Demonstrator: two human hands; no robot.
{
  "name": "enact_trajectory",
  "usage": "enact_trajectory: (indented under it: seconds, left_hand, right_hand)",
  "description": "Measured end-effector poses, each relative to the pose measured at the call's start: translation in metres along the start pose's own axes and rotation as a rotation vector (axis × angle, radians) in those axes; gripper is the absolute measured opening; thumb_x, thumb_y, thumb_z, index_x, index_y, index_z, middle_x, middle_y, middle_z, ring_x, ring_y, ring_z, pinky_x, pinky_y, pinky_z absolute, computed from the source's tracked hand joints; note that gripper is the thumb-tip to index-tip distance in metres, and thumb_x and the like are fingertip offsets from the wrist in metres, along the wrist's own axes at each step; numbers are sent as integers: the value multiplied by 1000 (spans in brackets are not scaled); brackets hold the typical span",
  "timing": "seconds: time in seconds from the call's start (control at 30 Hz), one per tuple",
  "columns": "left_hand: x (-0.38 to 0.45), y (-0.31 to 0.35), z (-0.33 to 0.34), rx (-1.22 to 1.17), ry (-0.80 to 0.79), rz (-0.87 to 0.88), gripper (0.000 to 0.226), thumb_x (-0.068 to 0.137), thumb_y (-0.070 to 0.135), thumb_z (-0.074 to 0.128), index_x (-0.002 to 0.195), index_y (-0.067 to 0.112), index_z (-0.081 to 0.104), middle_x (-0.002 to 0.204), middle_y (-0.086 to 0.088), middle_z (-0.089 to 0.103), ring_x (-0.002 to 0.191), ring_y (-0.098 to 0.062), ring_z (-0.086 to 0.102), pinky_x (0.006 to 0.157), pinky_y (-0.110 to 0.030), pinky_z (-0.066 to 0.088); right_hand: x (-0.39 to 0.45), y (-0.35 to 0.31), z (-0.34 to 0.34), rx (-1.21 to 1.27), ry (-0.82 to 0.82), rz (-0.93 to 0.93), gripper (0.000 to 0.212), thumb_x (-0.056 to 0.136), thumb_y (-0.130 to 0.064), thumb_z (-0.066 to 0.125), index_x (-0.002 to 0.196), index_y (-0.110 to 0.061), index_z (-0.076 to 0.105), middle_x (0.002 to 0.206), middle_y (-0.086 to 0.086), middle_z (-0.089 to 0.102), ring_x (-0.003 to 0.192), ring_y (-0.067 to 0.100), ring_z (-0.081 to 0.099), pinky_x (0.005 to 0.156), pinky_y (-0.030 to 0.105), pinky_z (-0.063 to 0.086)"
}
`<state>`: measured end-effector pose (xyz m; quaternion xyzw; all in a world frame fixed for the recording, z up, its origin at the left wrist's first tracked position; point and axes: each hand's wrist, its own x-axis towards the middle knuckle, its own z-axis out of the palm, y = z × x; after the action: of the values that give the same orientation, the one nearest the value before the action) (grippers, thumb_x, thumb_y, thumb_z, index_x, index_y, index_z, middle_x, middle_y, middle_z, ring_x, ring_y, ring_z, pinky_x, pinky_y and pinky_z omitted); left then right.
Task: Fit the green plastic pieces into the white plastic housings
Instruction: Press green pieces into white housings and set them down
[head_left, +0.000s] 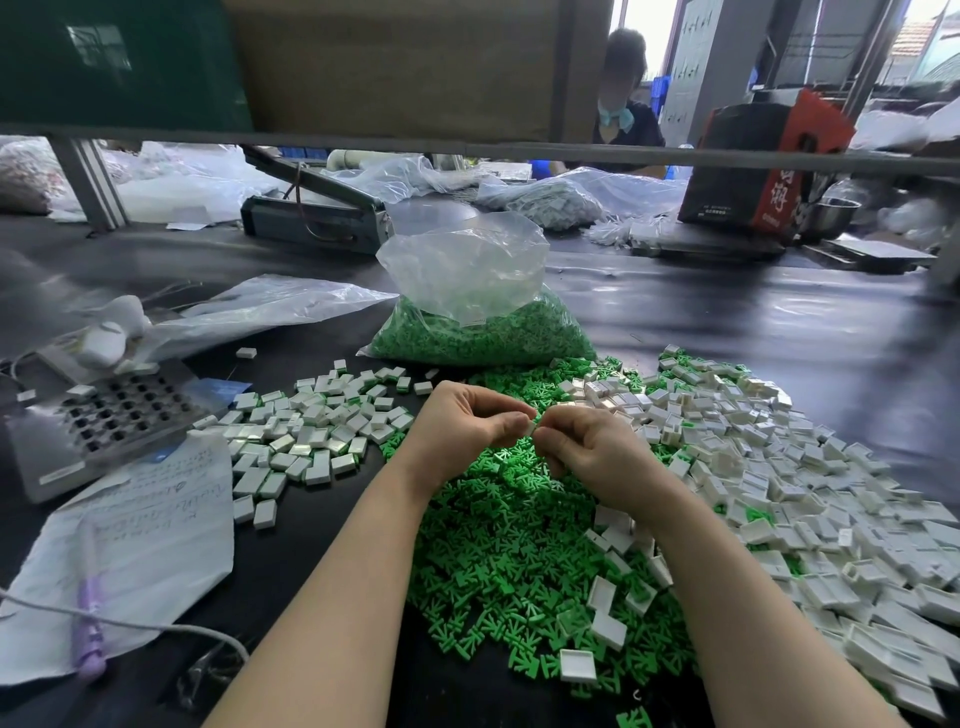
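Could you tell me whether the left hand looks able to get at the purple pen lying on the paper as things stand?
Probably not straight away: the left hand is pinching a white housing together with the right hand. Nothing covers the purple pen, though.

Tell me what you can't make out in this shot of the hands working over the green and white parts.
All from the head view:
- The white housing pinched between left hand and right hand: fingertips cover most of it, so whether a green piece is seated is hidden.
- Handwriting on the paper sheet: too small and blurred to read.
- The pile of white housings: cut off by the right edge.
- The tied bag: its lower contents sit behind wrinkled plastic.
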<state>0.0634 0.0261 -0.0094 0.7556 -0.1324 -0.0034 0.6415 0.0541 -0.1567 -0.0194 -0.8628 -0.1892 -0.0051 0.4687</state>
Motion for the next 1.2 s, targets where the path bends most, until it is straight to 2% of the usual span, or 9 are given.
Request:
enact_trajectory:
  seconds: [0.17,0.27,0.37,0.43,0.57,0.77,0.87,1.03,1.2]
  left_hand:
    - [-1,1,0,-27,37,21,9,85,5,73,93,5,77,86,-16,75,81,-23,70,81,-33,60]
    - [-1,3,3,-54,52,35,13,85,6,73,96,1,74,84,-14,74,73,-15,67,72,-24,57]
    - [0,3,9,-52,53,42,14,85,6,72,98,-1,72,79,-8,72,67,-7,65,66,-18,53]
    - [1,3,11,-64,43,32,13,87,6,71,98,0,71,80,-8,71,68,-8,66,67,-18,54]
    - [2,3,6,0,-51,-22,9,94,14,63,96,5,66,77,-4,68,66,-8,61,64,-21,51]
    - [-2,3,8,109,-235,-50,30,104,19,41,77,12,51,61,5,50,53,-4,41,51,-15,34]
    - [-3,2,8,104,-247,-53,28,104,19,41,78,13,49,62,7,46,56,-6,37,53,-18,31]
    - [-3,-3,12,97,-274,-70,22,104,19,43,85,10,49,68,3,41,62,-10,35,58,-24,29]
    - [-3,-5,11,77,-297,-83,21,104,18,44,93,5,56,77,-6,40,76,-20,34,73,-32,31]
  right_hand:
    - [-1,-4,8,145,53,58,26,99,-27,54,77,-17,63,59,-4,64,52,12,45,48,22,36]
    - [1,-6,11,243,113,108,30,102,-28,50,78,-15,63,58,-1,64,53,14,46,51,25,38]
    - [2,-4,11,227,168,109,35,103,-32,45,78,-14,61,59,2,62,53,14,49,54,31,39]
    - [2,-4,13,176,190,75,36,104,-31,42,75,-16,57,58,0,58,51,11,46,51,28,37]
    - [3,-4,13,201,199,12,34,103,-28,43,73,-15,51,58,-3,48,51,8,40,48,21,33]
    - [3,-2,13,257,125,38,36,104,-23,42,70,-15,48,52,-9,46,52,12,38,51,27,32]
    - [3,-1,13,271,86,66,33,104,-23,42,74,-13,48,55,-6,44,50,10,36,47,21,31]
    - [1,1,8,226,22,58,30,104,-19,44,75,-12,48,53,-13,42,47,2,37,47,15,32]
    - [0,2,4,156,-31,57,30,103,-20,46,74,-15,49,57,-11,42,53,6,37,51,20,32]
